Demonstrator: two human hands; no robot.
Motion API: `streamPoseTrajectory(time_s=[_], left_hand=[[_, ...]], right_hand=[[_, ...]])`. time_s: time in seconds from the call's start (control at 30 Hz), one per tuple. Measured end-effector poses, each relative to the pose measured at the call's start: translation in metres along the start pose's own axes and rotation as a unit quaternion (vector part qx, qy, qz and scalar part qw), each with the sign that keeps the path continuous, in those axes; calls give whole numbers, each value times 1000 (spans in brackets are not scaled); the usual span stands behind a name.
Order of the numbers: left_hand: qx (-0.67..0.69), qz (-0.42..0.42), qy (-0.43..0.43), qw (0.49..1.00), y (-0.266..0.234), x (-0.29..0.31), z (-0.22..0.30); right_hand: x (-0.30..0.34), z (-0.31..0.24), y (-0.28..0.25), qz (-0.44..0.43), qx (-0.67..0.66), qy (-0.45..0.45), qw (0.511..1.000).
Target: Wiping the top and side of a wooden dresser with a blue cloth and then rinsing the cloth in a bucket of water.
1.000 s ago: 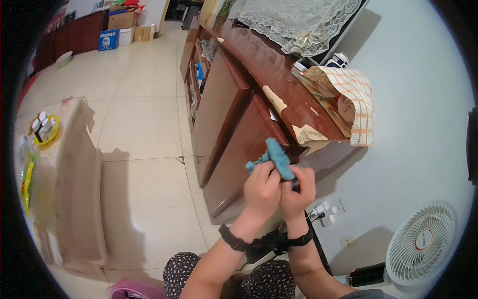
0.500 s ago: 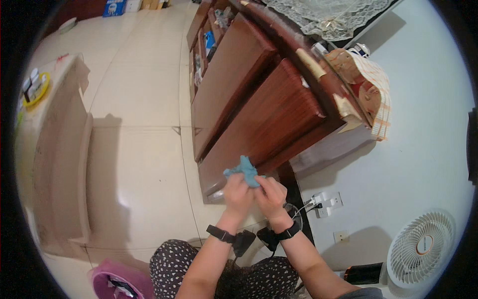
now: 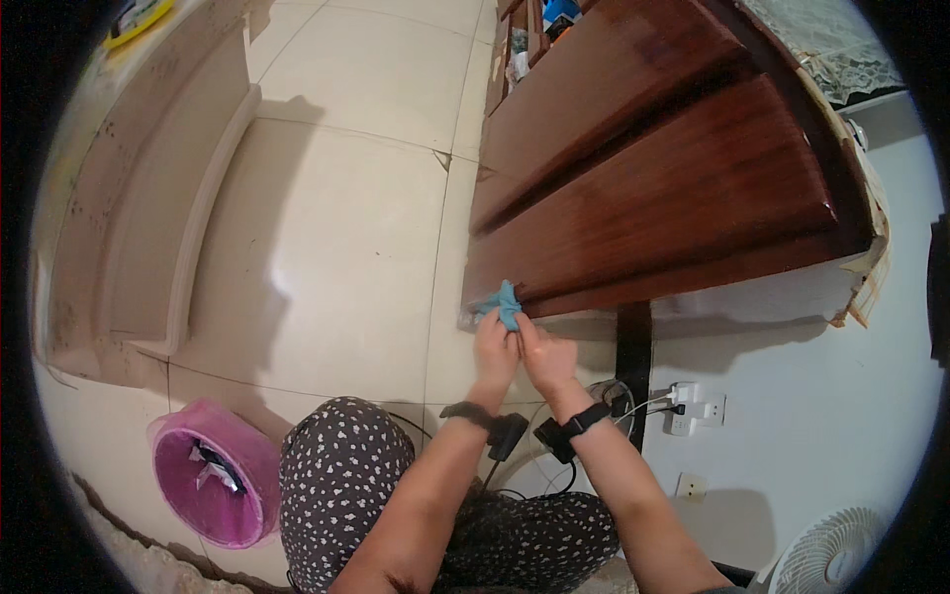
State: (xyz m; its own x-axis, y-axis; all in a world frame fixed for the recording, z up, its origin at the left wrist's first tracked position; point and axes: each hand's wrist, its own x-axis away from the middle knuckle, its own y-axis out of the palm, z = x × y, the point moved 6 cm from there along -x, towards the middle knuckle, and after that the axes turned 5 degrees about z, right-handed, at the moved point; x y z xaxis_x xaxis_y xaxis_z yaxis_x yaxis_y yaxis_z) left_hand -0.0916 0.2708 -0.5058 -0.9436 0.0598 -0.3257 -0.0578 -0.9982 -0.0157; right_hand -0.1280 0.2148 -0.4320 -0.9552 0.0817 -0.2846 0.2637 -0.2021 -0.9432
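A crumpled light-blue cloth is bunched between my two hands near the lower front corner of a dark reddish-brown wooden cabinet. My left hand grips it from the left, its fingers curled closed. My right hand sits right beside it, fingers pinched on the cloth's near right side. The cloth hides some of my fingertips. Whether the cloth touches the cabinet, I cannot tell. Both wrists wear black straps with small black boxes and cables.
A pink lined bin with some litter stands at lower left. Farther left is a pale stone-like counter. On the right wall, plugs fill a white power socket with trailing cables. A white fan is at lower right.
The view has tilted down and turned, so the cabinet now fills more of the upper right and the whole bin shows. Both hands still hold the cloth, now nearer the cabinet's lower corner.
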Motion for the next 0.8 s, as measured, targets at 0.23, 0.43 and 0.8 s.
streamPoseTrajectory(time_s=[0.23, 0.43, 0.8], left_hand=[[55, -17, -276, 959, -8, 13, -41], [-4, -79, -344, 936, -12, 7, -34], [15, -77, -328, 941, -21, 34, -70]], right_hand=[[-5, -25, 43, -184, 45, -10, 982], [-28, -11, 42, -293, -14, 78, 953], [-70, -75, 30, -423, -24, -84, 902]])
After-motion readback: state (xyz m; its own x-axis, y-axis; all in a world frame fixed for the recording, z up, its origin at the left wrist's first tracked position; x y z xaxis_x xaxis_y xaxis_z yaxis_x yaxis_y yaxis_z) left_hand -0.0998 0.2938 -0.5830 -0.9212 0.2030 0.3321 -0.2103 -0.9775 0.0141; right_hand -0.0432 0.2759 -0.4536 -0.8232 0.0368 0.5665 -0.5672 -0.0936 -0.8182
